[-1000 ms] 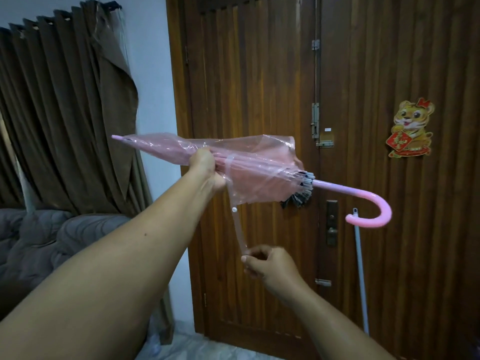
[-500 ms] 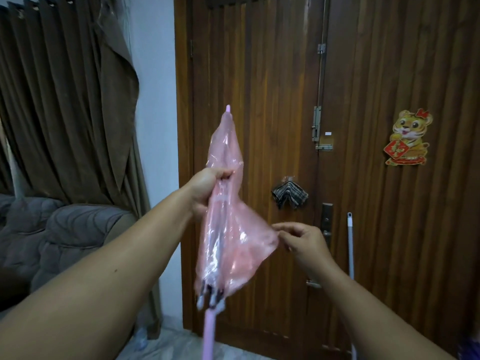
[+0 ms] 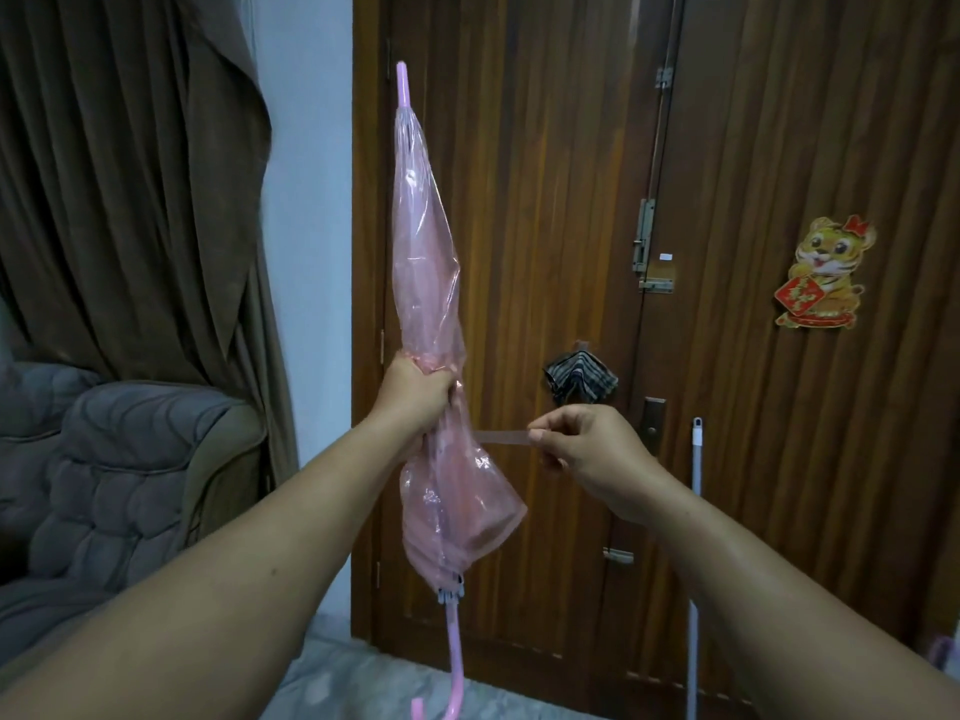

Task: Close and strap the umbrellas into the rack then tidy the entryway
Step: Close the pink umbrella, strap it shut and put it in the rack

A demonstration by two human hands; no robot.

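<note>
A closed, clear pink umbrella stands upright in front of me, tip up and curved pink handle hanging near the floor. My left hand grips its bunched canopy around the middle. Its thin pink strap stretches out sideways to the right, pinched at the end by the fingers of my right hand. Below my left hand the canopy still bulges loosely. No rack is in view.
A brown wooden double door fills the background, with a small folded checked umbrella hanging on it and a tiger sticker. A white pole leans on the door. Brown curtain and grey sofa are left.
The umbrella swung from lying sideways to standing upright with the tip up. My right hand let go of the canopy edge and now pulls the strap out to the right.
</note>
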